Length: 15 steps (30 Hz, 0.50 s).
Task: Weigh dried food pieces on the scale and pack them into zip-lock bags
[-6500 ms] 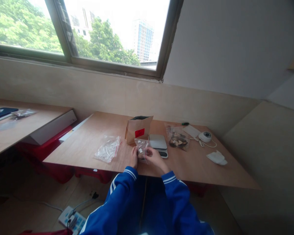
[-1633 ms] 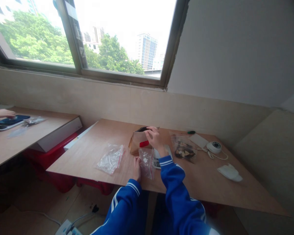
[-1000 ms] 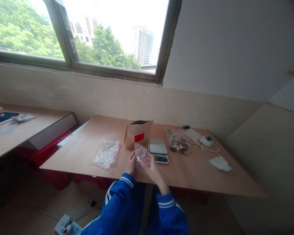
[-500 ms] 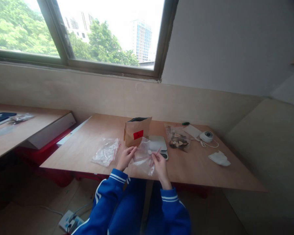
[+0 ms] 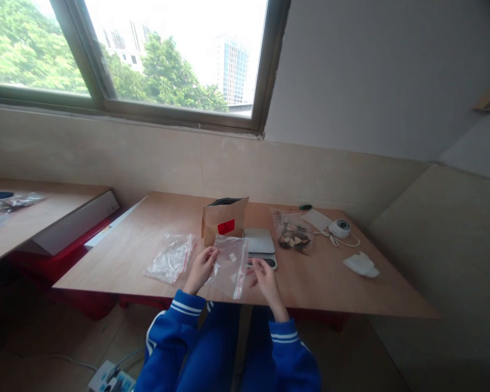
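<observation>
At the bottom of the frame, left of centre, one power strip [image 5: 112, 377] lies on the floor. Two blue sleeves [image 5: 291, 340] with white stripes reach up from the lower middle. At the centre, the left hand [image 5: 203, 267] pinches one clear zip bag [image 5: 225, 272] by its left side, fingers closed on the film. The bag is in front of the paper pouch, with a small white label [image 5: 232, 257] and a red-lined edge to the right. The right hand [image 5: 264, 279], fingers loosely spread, is at that edge; I cannot tell whether it touches.

Left of the hands lies one pile of clear bags [image 5: 170, 260], too overlapped to count. At centre right of the frame is one crumpled white tissue [image 5: 361, 264]. Just beyond the hands sits one scale [image 5: 259, 242], and to its left stands one brown paper pouch [image 5: 224, 216], mouth open, bearing one red label [image 5: 226, 226]. Right of the scale lies one bag of dark and pale pieces [image 5: 293, 235]; farther right, one round white device [image 5: 340, 228] with its cable. One window [image 5: 179, 109] fills the upper left.
</observation>
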Each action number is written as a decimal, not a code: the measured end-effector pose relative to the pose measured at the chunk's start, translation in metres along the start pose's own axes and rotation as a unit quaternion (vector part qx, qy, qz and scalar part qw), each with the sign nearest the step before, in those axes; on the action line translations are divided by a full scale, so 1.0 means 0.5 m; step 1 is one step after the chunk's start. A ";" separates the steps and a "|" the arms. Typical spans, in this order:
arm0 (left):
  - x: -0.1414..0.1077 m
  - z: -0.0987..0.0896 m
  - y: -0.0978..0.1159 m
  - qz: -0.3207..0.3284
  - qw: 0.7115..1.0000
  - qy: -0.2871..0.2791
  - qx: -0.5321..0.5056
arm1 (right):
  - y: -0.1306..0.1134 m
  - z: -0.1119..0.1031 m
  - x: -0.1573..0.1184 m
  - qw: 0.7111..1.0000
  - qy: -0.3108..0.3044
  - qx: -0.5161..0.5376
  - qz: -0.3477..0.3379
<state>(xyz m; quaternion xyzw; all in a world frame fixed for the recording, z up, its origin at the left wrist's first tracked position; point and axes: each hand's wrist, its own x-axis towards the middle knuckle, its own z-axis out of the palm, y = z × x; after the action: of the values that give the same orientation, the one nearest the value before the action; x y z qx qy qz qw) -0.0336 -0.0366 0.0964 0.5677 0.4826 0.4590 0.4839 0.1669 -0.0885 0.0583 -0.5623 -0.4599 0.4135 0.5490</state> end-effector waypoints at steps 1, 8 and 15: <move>0.002 -0.025 0.006 0.001 1.000 0.013 0.014 | 0.008 -0.030 0.013 0.999 0.021 -0.022 -0.017; 0.029 -0.264 0.004 -0.087 0.975 0.095 0.180 | 0.031 -0.284 0.206 0.906 0.150 -0.379 -0.111; 0.053 -0.339 -0.035 -0.027 0.892 0.169 0.419 | 0.006 -0.357 0.322 0.861 0.163 -0.477 -0.060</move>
<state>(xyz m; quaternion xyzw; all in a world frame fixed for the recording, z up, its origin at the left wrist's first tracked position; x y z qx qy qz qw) -0.1998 0.0091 0.0992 0.6183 0.7199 0.2897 0.1246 0.3782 0.0256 0.0715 -0.7861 -0.5380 0.0123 0.3041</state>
